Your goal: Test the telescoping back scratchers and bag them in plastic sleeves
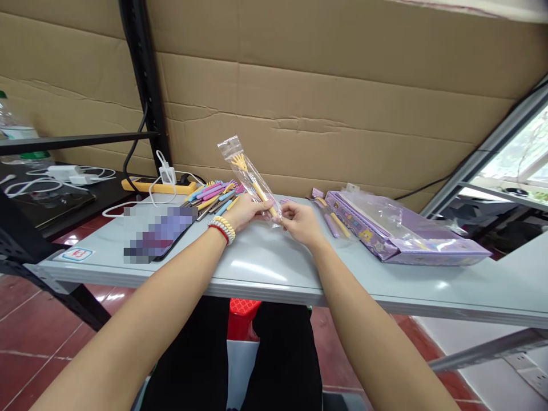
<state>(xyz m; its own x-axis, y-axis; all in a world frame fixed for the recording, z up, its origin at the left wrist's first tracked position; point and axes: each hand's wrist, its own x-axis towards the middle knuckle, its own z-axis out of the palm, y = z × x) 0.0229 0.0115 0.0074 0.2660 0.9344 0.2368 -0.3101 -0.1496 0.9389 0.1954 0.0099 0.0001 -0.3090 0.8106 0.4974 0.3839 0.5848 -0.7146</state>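
Note:
A clear plastic bag (256, 181) with a yellow hand-shaped stick inside is held tilted above the grey table (265, 260). My left hand (247, 210) is closed round the lower part of the bag and the stick's handle. At the bag's bottom end, my right hand (299, 221) pinches the plastic between thumb and fingers. Behind my left hand lies a pile of colourful sticks (213, 197) in pink, blue, yellow and purple. Right of my right hand are bagged purple and yellow sticks (334, 222).
A purple box (385, 240) with clear plastic bags on it lies on the right. On the left are a phone (171, 231), a yellow power strip (158, 186) with a white charger and cables. Cardboard (321, 108) stands behind the table.

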